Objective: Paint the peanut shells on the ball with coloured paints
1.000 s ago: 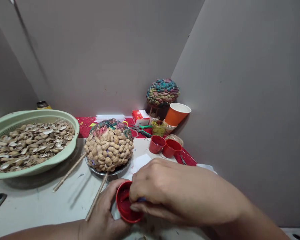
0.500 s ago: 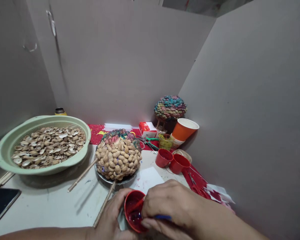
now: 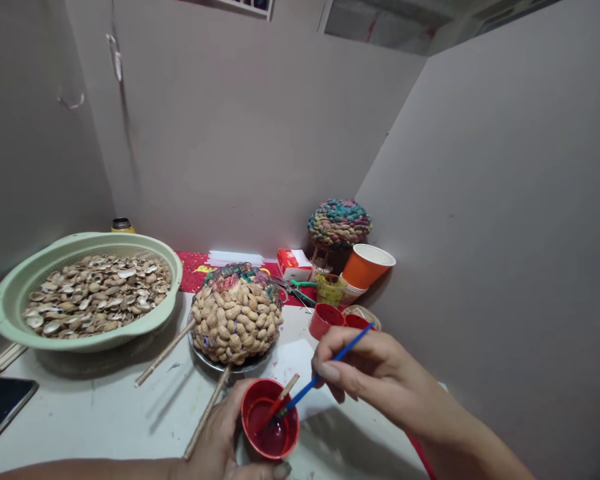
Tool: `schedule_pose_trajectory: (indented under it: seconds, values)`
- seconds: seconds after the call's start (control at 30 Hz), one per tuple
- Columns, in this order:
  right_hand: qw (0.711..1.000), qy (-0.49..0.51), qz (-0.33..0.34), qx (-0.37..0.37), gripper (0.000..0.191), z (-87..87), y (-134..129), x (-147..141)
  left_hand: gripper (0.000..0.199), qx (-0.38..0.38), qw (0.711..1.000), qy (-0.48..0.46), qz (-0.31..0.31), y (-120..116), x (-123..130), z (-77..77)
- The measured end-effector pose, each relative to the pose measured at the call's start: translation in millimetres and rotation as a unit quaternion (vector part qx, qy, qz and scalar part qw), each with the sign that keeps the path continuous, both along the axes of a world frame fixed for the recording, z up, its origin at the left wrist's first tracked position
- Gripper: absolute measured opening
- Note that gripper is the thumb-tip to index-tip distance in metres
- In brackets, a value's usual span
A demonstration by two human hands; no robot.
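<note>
My left hand (image 3: 225, 430) is wrapped round a red cup (image 3: 270, 448) of dark liquid and tilts it towards me. Inside the cup leans a small wooden stick (image 3: 290, 385), red at its lower part. A blue paintbrush (image 3: 347, 349) is pinched in my right hand (image 3: 365, 367), its bristle end down in the cup. Just beyond sits a dome covered in peanut shells (image 3: 237, 320), partly painted green and red at the top, in a metal bowl (image 3: 213, 363). Two sticks (image 3: 210, 407) project from the dome towards me.
A green colander (image 3: 3, 303) full of peanut shells stands at the left, near a phone (image 3: 3, 413). At the back right are another red cup (image 3: 325, 319), an orange paper cup (image 3: 365, 267), green-handled pliers (image 3: 303, 287) and a painted shell dome (image 3: 339, 223).
My right hand has risen and drawn back to the right, so the brush now shows clearly. The left hand has shifted the cup slightly left. The stick in the cup is more visible.
</note>
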State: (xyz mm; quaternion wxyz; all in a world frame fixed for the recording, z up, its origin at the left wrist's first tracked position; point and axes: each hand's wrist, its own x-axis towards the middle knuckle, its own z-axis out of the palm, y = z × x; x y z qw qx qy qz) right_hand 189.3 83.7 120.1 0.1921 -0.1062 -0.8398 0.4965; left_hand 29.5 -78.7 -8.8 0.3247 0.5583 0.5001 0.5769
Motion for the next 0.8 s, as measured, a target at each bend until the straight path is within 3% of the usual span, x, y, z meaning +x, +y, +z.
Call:
schedule_pose_trajectory:
  seconds: [0.2, 0.5, 0.63, 0.8]
  values:
    - [0.986, 0.025, -0.017, -0.166, 0.029, -13.0, 9.5, -3.3, 0.054, -0.001, 0.999, 0.029, 0.012, 1.0, -1.2, 4.0]
    - [0.956, 0.053, -0.039, -0.286, 0.028, -36.2, 23.1, -2.1, 0.056, 0.028, 1.000, 0.009, -0.001, 0.0, -2.8, -2.4]
    - [0.935, 0.115, -0.086, -0.323, 0.030, -24.1, 24.0, -9.3, 0.059, 0.021, 1.000, 0.015, 0.009, 2.2, -4.2, -13.7]
    - [0.916, 0.217, -0.106, -0.321, 0.029, 6.9, 25.5, -35.4, 0.072, 0.003, 1.000, -0.030, 0.003, 2.1, -7.7, -24.6]
